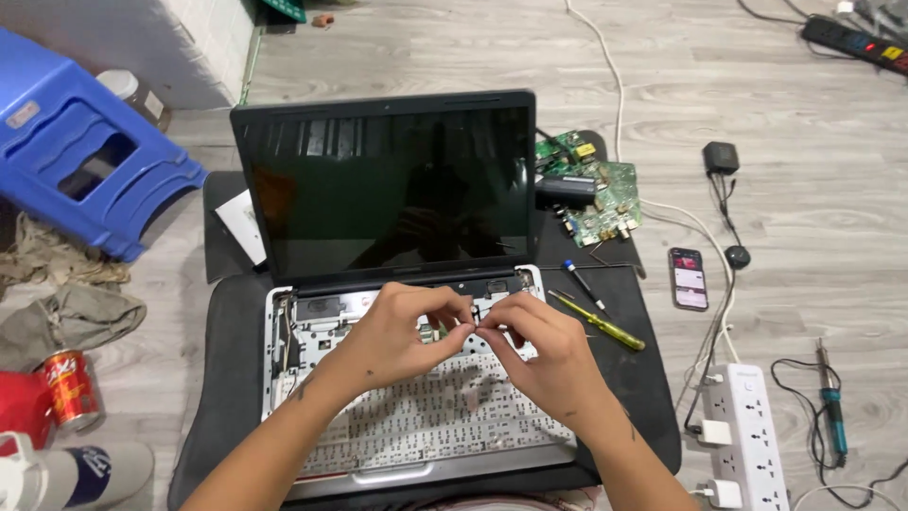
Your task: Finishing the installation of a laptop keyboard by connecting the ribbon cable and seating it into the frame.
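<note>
head view: left hand [402, 331] and right hand [539, 345] pinch a small part, too tiny to identify, over the opened silver laptop [312, 331] with its dark screen.

One open laptop [388, 284] with a dark screen. Two bare hands, a left hand [402, 336] and a right hand [539, 345]. Two screwdrivers [598, 320]. Two green circuit boards [591, 194]. One phone [688, 278]. Two power strips, one white [752, 431], one black [856, 43]. One soldering iron [830, 402]. One blue plastic stool [85, 156]. One red can [68, 388].
</note>
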